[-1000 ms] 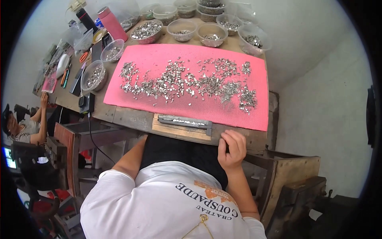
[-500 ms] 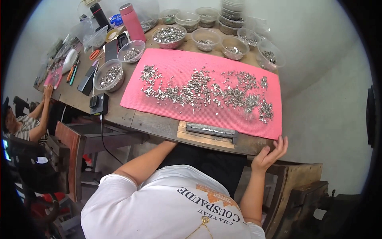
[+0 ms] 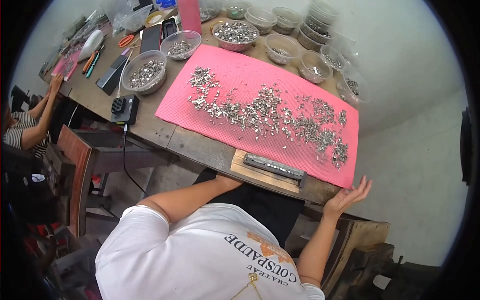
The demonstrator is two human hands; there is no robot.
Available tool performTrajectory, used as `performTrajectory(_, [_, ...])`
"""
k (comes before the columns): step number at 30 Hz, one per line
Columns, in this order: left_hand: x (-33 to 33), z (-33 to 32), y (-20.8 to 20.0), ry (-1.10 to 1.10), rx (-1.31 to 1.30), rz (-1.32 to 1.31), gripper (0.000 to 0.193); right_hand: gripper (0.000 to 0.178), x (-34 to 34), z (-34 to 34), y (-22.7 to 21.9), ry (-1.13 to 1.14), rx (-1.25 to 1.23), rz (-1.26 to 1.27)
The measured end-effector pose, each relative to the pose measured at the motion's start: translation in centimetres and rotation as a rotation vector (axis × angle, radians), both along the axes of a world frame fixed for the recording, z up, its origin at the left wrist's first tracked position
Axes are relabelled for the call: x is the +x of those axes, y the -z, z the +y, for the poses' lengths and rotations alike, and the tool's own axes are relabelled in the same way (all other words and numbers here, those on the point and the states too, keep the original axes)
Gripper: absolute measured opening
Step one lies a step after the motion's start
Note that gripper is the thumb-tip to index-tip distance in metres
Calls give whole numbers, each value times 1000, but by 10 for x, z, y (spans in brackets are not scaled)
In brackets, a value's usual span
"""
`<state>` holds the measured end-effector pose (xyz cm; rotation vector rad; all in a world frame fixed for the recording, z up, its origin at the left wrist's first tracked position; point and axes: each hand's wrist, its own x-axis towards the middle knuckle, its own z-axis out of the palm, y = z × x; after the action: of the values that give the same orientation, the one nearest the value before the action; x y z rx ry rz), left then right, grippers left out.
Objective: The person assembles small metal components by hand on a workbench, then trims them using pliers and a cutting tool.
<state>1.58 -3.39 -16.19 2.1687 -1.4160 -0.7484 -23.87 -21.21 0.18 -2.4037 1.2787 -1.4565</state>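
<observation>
The right hand (image 3: 348, 196) is now shifted to the near right corner of the mat (image 3: 172, 106), fingers spread; parts (image 3: 265, 107) go untouched. The left hand's (image 3: 230, 182) finger state cannot be told.

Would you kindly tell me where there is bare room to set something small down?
Bare tabletop shows along the front edge, between the black box and the wooden board. The near left corner of the pink mat is free too. Plastic tubs crowd the back, and metal pieces cover the mat's middle.
</observation>
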Motion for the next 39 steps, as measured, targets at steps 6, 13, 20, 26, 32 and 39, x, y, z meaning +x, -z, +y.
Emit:
performTrajectory(6, [0, 7, 2, 101, -58, -11, 44, 71, -13, 49, 45, 47, -12, 296])
performTrajectory(13, [-5, -4, 13, 429, -66, -4, 44, 83, -36, 138, 124, -111, 740, 627])
performTrajectory(20, [-50, -16, 15, 879, 554, -106, 38, 62, -27, 83, 136, -155, 700, 565])
performTrajectory(26, [-51, -19, 24, 926, 539, -52, 34, 63, -5, 26, 168, -137, 932, 648])
performTrajectory(32, [-33, -13, -3, 748, 459, 50, 33, 57, -26, -20, 272, -255, 1074, 269])
performTrajectory(39, [-35, -7, 11, 726, 426, 36, 33, 55, -5, -11, 209, -201, 836, 420])
